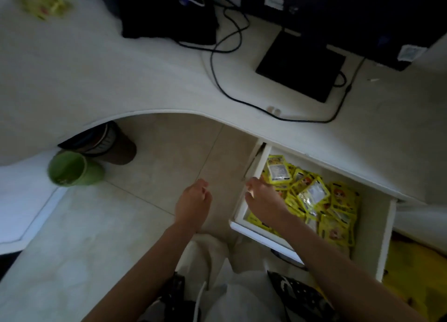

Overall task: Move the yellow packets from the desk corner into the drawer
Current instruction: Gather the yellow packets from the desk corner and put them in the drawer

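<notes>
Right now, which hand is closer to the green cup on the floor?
Left. The left hand hangs over the floor tiles, right of the green cup. The right hand is farther away, at the open drawer holding yellow packets.

Packets [312, 196] in drawer [251, 176]

Packets [312, 196] in drawer [384, 239]: bright yellow, small orange faces, pale panels. Drawer walls white. Worktop [121, 80] white, faint grain. Blurred pile [44, 0] at far corner: yellow-green. Monitor base [301, 65] and cables [217, 63] black. Floor [174, 152] beige tiles. Cup [72, 168] green; bin [113, 144] dark brown, pale stripe band. Trousers [212, 261] white. Cloth [297, 295] black with white specks.
</notes>
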`<state>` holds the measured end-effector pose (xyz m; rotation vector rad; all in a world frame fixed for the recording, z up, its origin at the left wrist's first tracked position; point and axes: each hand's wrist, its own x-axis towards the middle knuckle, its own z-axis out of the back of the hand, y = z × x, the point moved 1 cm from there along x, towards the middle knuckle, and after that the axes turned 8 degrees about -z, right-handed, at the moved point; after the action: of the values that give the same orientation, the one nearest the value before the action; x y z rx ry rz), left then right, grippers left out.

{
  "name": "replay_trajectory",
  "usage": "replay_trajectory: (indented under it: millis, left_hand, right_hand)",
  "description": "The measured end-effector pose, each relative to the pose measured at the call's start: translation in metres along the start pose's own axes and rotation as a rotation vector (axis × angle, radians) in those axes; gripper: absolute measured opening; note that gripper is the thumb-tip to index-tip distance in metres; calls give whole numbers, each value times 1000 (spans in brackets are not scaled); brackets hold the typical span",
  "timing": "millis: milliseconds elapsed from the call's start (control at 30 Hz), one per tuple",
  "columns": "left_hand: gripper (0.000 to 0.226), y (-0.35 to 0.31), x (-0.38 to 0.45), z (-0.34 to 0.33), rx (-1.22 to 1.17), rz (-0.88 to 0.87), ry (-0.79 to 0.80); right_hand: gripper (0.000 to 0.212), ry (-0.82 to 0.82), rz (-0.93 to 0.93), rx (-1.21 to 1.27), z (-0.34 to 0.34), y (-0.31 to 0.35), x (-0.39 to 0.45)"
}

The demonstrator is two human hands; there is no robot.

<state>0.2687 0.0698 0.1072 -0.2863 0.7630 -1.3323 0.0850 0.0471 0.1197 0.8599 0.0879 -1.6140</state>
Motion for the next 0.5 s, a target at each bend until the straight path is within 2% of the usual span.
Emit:
replay_trajectory:
  millis: [333, 500]
  left_hand:
    - [26, 115, 10, 119, 123, 40, -159]
    - [25, 162, 38, 181, 120, 80, -251]
  right_hand:
    - [15, 82, 157, -102, -63, 161, 33]
    - [22, 56, 265, -76, -75, 239, 68]
